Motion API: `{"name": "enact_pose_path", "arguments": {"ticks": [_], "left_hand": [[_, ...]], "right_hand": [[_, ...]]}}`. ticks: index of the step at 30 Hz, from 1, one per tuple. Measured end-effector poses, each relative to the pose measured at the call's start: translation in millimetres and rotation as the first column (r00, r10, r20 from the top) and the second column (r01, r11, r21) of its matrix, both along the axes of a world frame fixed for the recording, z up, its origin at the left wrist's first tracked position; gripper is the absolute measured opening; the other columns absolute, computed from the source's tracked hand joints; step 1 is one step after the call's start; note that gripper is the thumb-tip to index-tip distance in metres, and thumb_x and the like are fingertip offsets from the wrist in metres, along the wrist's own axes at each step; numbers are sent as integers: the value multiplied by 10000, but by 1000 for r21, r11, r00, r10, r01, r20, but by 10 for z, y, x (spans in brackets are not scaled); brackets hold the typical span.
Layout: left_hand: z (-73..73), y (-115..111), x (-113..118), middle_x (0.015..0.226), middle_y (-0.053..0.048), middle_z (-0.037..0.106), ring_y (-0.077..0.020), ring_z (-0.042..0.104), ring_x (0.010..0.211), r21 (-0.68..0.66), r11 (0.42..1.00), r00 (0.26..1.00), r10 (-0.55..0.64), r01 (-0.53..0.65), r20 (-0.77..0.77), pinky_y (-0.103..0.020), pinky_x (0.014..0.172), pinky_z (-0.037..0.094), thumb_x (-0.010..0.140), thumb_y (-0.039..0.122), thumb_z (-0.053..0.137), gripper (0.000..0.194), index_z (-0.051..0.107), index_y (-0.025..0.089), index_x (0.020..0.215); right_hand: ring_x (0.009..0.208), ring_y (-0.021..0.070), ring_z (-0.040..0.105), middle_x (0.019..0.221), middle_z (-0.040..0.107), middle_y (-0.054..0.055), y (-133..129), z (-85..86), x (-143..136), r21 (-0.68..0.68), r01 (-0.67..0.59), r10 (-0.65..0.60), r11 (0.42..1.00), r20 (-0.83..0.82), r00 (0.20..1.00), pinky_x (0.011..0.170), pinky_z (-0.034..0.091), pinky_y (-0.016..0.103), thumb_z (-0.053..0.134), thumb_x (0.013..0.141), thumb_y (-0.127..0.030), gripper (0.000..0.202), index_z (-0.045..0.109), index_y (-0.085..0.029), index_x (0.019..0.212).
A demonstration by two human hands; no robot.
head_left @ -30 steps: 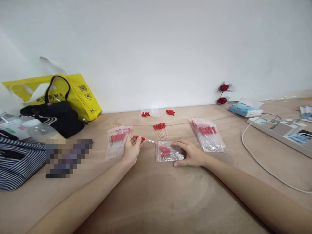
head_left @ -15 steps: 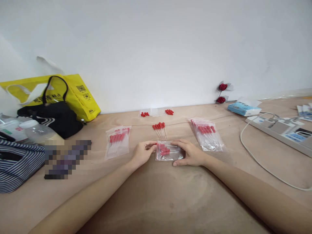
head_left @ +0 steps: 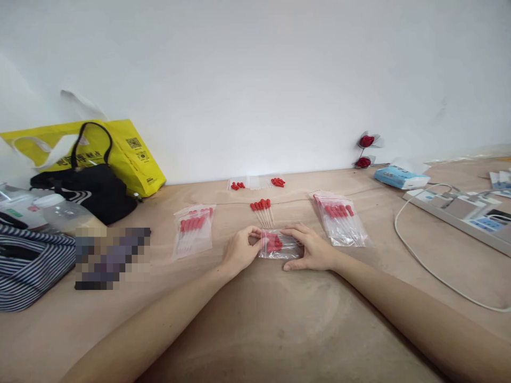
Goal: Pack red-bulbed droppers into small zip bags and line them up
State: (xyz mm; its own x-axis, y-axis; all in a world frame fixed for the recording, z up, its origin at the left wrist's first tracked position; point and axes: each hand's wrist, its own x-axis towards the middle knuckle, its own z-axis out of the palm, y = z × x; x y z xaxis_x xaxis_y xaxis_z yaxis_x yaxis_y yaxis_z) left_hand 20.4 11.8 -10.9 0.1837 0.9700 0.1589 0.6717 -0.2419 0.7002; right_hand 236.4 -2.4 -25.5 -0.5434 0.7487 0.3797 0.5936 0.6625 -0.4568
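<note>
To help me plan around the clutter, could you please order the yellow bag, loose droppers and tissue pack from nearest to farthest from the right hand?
1. Loose droppers: just beyond the right hand, to its left.
2. Tissue pack: farther back, on the right.
3. Yellow bag: far over on the left.

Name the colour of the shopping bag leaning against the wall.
Bright yellow bag, seen best in the head view.

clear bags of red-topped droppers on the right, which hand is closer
Right. The right hand is just left of those bags; the left hand is farther left.
</note>
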Motion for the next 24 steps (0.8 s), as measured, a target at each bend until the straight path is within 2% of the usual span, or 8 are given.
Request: {"name": "enact_pose_path", "arguments": {"ticks": [2, 7, 11, 14, 16, 19, 21, 24], "left_hand": [[-2, -37, -12, 835, -15, 654, -142, 569, 643, 19, 999, 999, -31, 31, -37, -242, 603, 422, 693, 368, 581, 265, 625, 231, 915], [37, -100, -55, 818, -30, 633, -191, 536, 783, 67, 990, 959, -100, 122, -265, -291, 692, 417, 733, 269, 532, 348, 586, 286, 1077], [15, -93, -76, 1055, -28, 600, -206, 491, 915, 130, 960, 936, -201, 247, -290, -336, 812, 388, 759, 204, 486, 362, 568, 269, 1104], [-35, -49, -111, 1097, -30, 572, -208, 482, 947, 157, 950, 941, -227, 271, -252, -358, 858, 367, 743, 194, 498, 356, 582, 268, 1082], [-43, 13, -145, 1043, -46, 585, -197, 507, 918, 135, 963, 964, -211, 233, -162, -336, 839, 386, 723, 197, 516, 309, 618, 238, 1013], [-1, 198, -184, 863, -45, 623, -167, 552, 758, 37, 997, 998, -69, 69, -11, -288, 727, 429, 719, 253, 527, 200, 643, 188, 869], [37, 397, -181, 800, -29, 635, -157, 556, 705, -8, 999, 998, 51, -50, 42, -269, 692, 430, 705, 274, 549, 177, 631, 183, 833], [54, 775, -127, 856, -37, 651, -158, 570, 765, -16, 989, 986, 150, -149, 69, -249, 730, 416, 672, 262, 597, 183, 624, 178, 833]], "right_hand": [[1079, 265, 443, 1165, 486, 117, 5, -11, -1, -10, -3, 3, 1000, 0, 1000, 902, 364, 426, 658, 563, -588, 805, 417, -193, 1222], [1088, 272, 440, 1169, 482, 109, 10, -21, 16, -15, 1, -1, 1000, -24, 1000, 904, 360, 437, 668, 549, -584, 811, 413, -215, 1224], [1083, 277, 448, 1169, 479, 116, 17, -22, 75, -18, 27, -28, 999, -42, 999, 902, 362, 438, 683, 529, -581, 836, 409, -209, 1225], [1076, 272, 454, 1171, 477, 117, 20, -22, 120, -22, 52, -53, 998, -37, 998, 903, 367, 431, 686, 526, -580, 836, 413, -199, 1218], [1074, 268, 455, 1166, 481, 116, 18, -21, 134, -29, 59, -60, 998, -27, 998, 902, 369, 428, 683, 532, -579, 823, 420, -196, 1212], [1061, 268, 464, 1146, 496, 111, 17, -19, 129, -44, 62, -62, 997, -14, 998, 888, 378, 429, 676, 540, -581, 812, 424, -202, 1212], [1051, 267, 471, 1141, 502, 111, 24, -14, 110, -55, 61, -61, 997, -9, 998, 876, 386, 425, 670, 546, -584, 805, 427, -201, 1212], [1042, 261, 479, 1138, 509, 110, 47, 0, 69, -74, 30, -31, 997, -9, 999, 868, 394, 413, 660, 569, -579, 779, 430, -199, 1209]]}}
